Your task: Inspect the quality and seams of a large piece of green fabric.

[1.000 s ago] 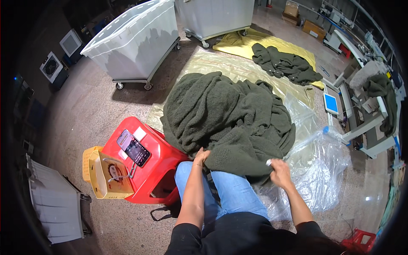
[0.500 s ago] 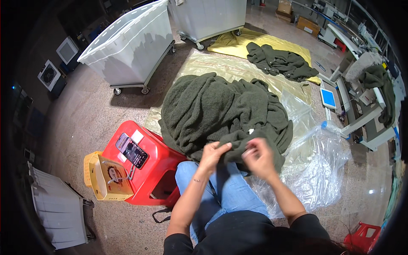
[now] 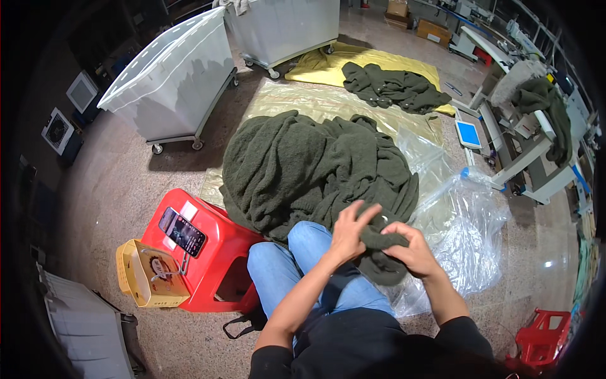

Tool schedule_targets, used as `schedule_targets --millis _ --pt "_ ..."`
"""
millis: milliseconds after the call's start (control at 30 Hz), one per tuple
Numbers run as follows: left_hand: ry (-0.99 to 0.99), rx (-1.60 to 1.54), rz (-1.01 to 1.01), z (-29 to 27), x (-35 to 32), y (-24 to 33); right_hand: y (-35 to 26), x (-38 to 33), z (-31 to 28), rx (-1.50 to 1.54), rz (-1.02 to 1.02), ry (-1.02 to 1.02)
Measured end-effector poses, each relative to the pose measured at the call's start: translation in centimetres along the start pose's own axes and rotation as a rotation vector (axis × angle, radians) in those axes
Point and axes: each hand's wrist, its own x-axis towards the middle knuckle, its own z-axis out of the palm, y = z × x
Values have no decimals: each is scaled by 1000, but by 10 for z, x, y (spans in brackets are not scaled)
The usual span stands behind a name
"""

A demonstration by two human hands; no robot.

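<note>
A big heap of dark green knit garments (image 3: pixel 284 164) lies in front of my knees. From it, one dark green garment (image 3: pixel 382 268) is drawn up over my right knee. My right hand (image 3: pixel 413 251) pinches a folded edge of this garment between thumb and fingers. Just left of it, my left hand (image 3: pixel 347 237) rests against the same cloth with its fingers spread; its thumb is hidden. A small white spot (image 3: pixel 385 218) shows on the fabric between the hands, too small to make out.
At my left, a red stool (image 3: pixel 218 252) carries a phone (image 3: pixel 183 232) and a yellow paper bag (image 3: pixel 151 275). Grey wheeled bins (image 3: pixel 170 88) stand beyond. Clear plastic sheeting (image 3: pixel 467 234) lies at right, near a sewing-machine table (image 3: pixel 530 158). More green garments (image 3: pixel 394 87) lie on a yellow sheet.
Both hands have moved right and slightly down, bringing the garment's edge over my right knee. My left fingers have spread; my right hand now pinches the fold. The view has shifted a little.
</note>
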Motion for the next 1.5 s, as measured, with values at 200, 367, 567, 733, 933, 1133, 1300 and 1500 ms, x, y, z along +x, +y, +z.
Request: schedule_targets --millis 200,367,567,733,933,1133,1300,1500 --pt "-30 -224 -199 51 22 -25 -90 -74 -71 -176 -572 479" --pt "-136 -688 -361 -75 -13 2 -113 -91 -137 -468 -474 954" --pt "362 -163 172 -315 -160 134 -95 -66 -129 -580 -168 278" --pt "815 8 95 -326 -224 112 -25 33 -17 -268 -189 -546" --pt "162 -183 -1038 -232 -291 -48 110 130 32 79 429 -502" --pt "247 -408 -1162 -173 -383 -74 152 123 26 -50 166 -242" --pt "583 -515 -1440 -160 -401 -71 131 108 20 -398 -57 -445" --pt "499 -741 -1268 -151 -423 -78 130 99 29 -683 -402 -382"
